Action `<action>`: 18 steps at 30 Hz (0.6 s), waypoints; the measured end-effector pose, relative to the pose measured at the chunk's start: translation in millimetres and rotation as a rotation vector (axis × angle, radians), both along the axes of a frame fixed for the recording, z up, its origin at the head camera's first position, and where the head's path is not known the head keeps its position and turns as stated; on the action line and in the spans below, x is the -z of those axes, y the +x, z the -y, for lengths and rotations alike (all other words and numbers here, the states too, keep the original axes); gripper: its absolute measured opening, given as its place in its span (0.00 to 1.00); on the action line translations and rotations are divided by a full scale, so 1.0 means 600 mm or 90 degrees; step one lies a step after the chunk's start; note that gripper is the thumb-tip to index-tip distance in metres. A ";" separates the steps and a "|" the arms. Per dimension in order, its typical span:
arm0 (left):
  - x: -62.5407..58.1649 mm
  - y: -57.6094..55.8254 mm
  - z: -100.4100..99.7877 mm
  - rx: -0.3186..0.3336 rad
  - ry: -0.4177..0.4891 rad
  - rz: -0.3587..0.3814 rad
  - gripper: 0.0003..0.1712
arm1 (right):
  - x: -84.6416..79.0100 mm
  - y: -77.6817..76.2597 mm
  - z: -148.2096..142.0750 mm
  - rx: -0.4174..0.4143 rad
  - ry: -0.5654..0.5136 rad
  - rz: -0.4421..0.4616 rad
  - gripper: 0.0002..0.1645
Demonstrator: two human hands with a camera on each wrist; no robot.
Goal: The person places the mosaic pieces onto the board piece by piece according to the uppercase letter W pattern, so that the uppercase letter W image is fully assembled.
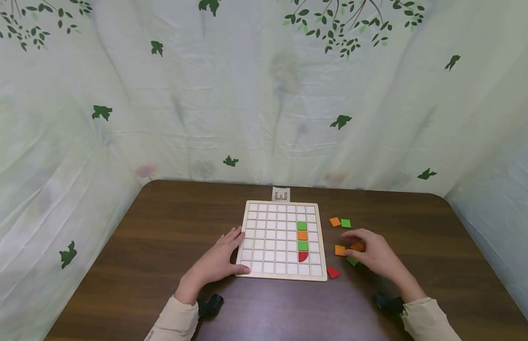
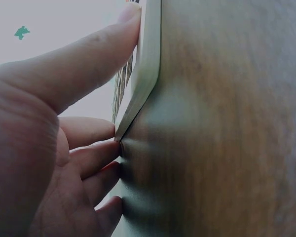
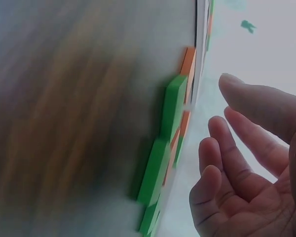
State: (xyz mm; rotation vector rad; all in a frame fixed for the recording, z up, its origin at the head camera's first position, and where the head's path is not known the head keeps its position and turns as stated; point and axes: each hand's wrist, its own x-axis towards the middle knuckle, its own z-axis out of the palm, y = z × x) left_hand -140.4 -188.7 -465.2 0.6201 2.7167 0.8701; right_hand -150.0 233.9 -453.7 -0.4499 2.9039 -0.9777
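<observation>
A white gridded board [image 1: 270, 239] with a pale wooden frame lies flat on the table. In one of its columns sit a green square tile [image 1: 303, 246], an orange one [image 1: 302, 235], another green one [image 1: 302, 226] and a red quarter-round tile [image 1: 303, 256]. My left hand [image 1: 221, 255] rests at the board's near left corner, thumb [image 2: 96, 61] and fingers [image 2: 91, 131] against its frame. Over loose tiles right of the board hovers my right hand [image 1: 375, 252], thumb and fingers apart, holding nothing. Below it lie orange tiles [image 1: 340, 250] and green tiles [image 3: 154, 170], partly hidden.
Farther back lie a loose orange tile [image 1: 334, 221] and a green tile [image 1: 346, 223]. A red tile [image 1: 333, 273] lies by the board's near right corner. Behind the board is a small printed grid card [image 1: 281, 194]. A leaf-patterned curtain [image 1: 255, 94] surrounds the brown table [image 1: 170, 227].
</observation>
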 end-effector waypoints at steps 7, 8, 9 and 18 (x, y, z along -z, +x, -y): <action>-0.001 -0.001 -0.002 -0.004 -0.003 0.006 0.55 | 0.003 0.000 -0.024 0.033 -0.004 0.028 0.23; -0.001 -0.001 -0.002 -0.005 -0.003 0.007 0.55 | 0.003 0.000 -0.026 0.034 -0.001 0.032 0.23; -0.001 -0.001 -0.002 -0.005 -0.003 0.008 0.55 | 0.004 -0.001 -0.028 0.035 0.001 0.037 0.23; -0.001 0.000 -0.003 -0.006 0.000 0.012 0.56 | 0.003 0.000 -0.055 0.044 0.001 0.046 0.23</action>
